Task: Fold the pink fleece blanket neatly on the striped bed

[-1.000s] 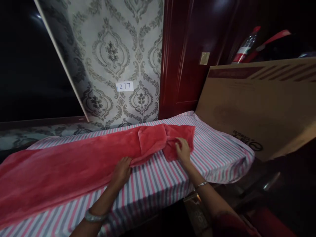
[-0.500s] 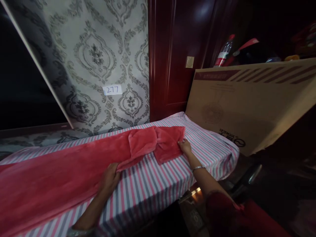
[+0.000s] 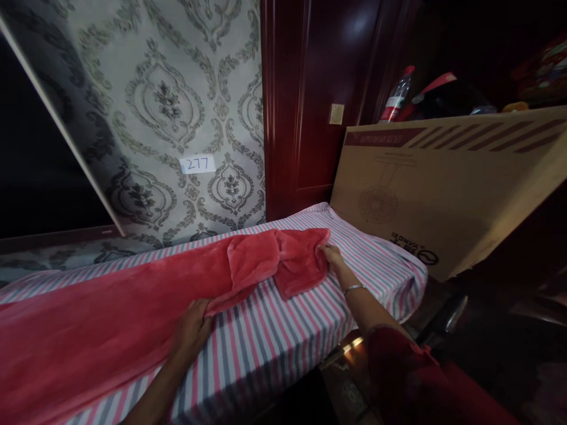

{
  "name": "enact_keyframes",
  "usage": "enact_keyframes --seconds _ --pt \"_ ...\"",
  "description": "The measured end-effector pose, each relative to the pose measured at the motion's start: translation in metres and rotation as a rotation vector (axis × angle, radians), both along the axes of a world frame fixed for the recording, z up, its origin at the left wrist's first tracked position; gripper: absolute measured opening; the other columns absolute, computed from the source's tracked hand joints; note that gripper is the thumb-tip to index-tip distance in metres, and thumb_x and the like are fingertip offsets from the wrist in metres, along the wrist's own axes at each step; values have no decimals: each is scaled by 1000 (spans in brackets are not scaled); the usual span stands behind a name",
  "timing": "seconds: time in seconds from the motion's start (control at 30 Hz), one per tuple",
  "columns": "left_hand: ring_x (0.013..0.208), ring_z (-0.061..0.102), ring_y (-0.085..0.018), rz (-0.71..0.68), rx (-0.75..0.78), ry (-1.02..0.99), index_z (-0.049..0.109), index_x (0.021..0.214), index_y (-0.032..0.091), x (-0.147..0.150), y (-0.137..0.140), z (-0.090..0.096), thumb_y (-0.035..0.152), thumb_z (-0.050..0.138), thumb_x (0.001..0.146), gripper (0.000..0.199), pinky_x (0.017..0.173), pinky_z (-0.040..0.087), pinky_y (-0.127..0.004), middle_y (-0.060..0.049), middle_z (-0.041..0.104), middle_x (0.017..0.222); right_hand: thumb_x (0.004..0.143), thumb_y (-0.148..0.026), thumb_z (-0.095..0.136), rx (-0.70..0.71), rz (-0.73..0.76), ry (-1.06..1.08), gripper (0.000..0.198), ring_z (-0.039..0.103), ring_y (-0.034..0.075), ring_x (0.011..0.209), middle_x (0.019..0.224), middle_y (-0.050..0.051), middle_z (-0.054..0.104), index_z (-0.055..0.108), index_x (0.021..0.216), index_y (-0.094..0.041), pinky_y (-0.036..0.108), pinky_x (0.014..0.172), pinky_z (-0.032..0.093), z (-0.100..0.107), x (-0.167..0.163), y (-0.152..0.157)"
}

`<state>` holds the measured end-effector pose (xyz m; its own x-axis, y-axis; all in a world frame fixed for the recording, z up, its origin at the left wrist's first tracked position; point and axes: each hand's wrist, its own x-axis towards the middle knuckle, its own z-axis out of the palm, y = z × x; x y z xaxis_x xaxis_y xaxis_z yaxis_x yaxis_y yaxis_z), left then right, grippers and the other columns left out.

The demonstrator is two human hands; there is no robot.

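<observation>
A long piece of red plush cloth [image 3: 133, 313] lies folded lengthwise; whether it is a blanket or a garment I cannot tell. Its right part is turned over in a flap and bunched. My left hand [image 3: 195, 324] grips the near edge beside that flap, thumb and fingers closed on the fabric. At the far right end, my right hand [image 3: 332, 258] pinches the edge of the cloth, its fingertips partly hidden in the folds. A striped sheet [image 3: 248, 336] in pink, grey and white lies beneath.
A large cardboard box [image 3: 443, 183] stands at the right, with a red-capped bottle [image 3: 396, 100] by its top edge. Behind are patterned wallpaper with a paper label [image 3: 198, 164] reading 277, and a dark red door [image 3: 305, 106]. A dark screen [image 3: 44, 159] is at the left.
The cloth's right edge has bunched and curved inward at my right hand, which has moved slightly. My left hand keeps its hold. The view has shifted a little.
</observation>
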<state>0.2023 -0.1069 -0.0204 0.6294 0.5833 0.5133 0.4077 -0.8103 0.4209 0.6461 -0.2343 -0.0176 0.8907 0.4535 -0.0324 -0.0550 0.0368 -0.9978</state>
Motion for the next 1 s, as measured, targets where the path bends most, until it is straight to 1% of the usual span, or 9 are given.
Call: enact_keyframes --seconds 0.07,0.27,0.47,0.6,0.7,0.77,0.83,0.9,1.0 --pt "84 65 -24 -6 11 -11 68 94 21 0 0 0 30 45 84 27 75 52 -35 -6 72 88 71 -20 64 31 -13 36 4 60 16 48 52 -1 62 60 70 -20 24 50 50 3 7 3" --pt "79 66 -22 -30 43 -32 69 90 22 -2 3 -3 29 47 84 23 70 53 -33 -5 72 85 70 -26 74 78 -34 82 16 59 17 47 48 1 60 59 65 -20 25 46 49 5 28 18" --pt "75 66 -21 -38 104 -62 69 92 22 -4 8 -10 28 50 85 21 66 52 -30 -4 72 83 65 -38 79 123 -72 13 24 63 17 57 54 -1 63 65 74 -20 23 51 50 4 50 29" --pt "78 67 -21 -44 119 -61 69 94 23 -4 6 -9 29 49 86 23 68 53 -30 -4 73 87 63 -42 77 129 -46 -28 28 61 17 57 57 -1 64 65 73 -19 26 55 51 3 57 32" --pt "79 68 -22 -28 92 -29 69 92 23 -4 4 -5 29 48 85 23 68 54 -31 -4 73 87 63 -44 75 115 -31 -80 29 60 17 58 58 0 63 65 71 -18 28 59 52 9 59 34" --pt "80 68 -22 -10 63 -23 69 90 24 -4 3 -4 29 48 84 22 69 54 -31 -4 74 88 64 -44 74 105 -50 -140 29 59 18 60 57 -1 61 64 69 -18 28 60 51 21 64 33" --pt "80 69 -23 -3 23 -30 69 89 25 -5 3 -5 30 49 82 22 70 55 -32 -4 74 87 68 -44 72 107 -85 -220 28 59 17 64 59 -1 61 64 70 -18 27 63 50 43 72 32" --pt "81 69 -23 3 -33 -59 69 92 25 -6 4 -7 33 50 82 23 71 56 -32 -5 75 89 71 -41 71 119 -117 -313 25 58 17 70 65 -1 63 65 73 -17 27 68 48 73 82 28" --pt "87 71 -25 54 -150 -152 69 100 24 -9 7 -11 40 52 81 29 75 57 -34 -6 77 97 75 -34 69 142 -131 -457 18 57 16 78 74 -1 64 67 76 -16 26 75 46 133 92 16"
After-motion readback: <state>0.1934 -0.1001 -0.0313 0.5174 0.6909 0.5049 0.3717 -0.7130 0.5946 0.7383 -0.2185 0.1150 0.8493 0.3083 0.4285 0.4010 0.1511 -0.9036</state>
